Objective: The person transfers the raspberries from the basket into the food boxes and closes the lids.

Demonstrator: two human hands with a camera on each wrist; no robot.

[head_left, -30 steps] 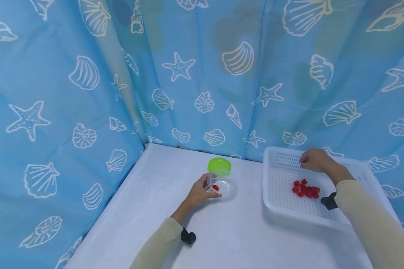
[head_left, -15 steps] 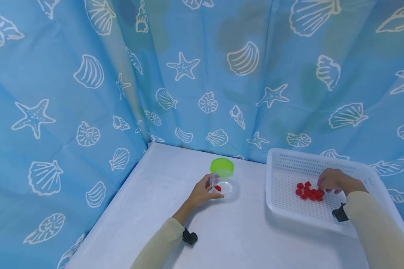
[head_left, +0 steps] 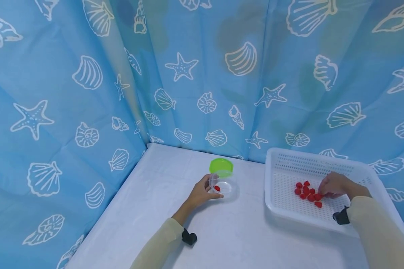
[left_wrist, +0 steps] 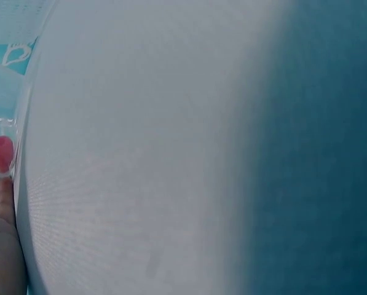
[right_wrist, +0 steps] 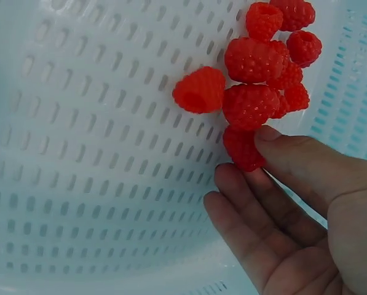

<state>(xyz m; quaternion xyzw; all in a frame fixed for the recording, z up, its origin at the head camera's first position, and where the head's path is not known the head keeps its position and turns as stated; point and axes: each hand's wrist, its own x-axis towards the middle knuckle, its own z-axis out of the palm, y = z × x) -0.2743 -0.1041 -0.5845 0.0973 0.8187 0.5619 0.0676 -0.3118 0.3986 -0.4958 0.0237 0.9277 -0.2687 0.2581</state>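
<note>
The right hand (head_left: pixel 338 185) pinches a raspberry (right_wrist: pixel 243 149) between thumb and fingertips at the near end of a cluster of raspberries (head_left: pixel 306 191), down on the floor of the white perforated basket (head_left: pixel 268 183). A light squeeze at the sides should be best, since such fruit would probably crush or slip under a hard grip. Lifting it straight up, free of the berry touching it, ought to keep the others from rolling, and the wrist should clear the basket wall. The left hand (head_left: pixel 198 193) grips a clear plastic cup (head_left: pixel 227 190) over the worktop (head_left: pixel 249 239), thumb and fingers on opposite sides, with one red berry (head_left: pixel 217 188) inside; keeping that cup steady and its mouth unobstructed seems wise.
</note>
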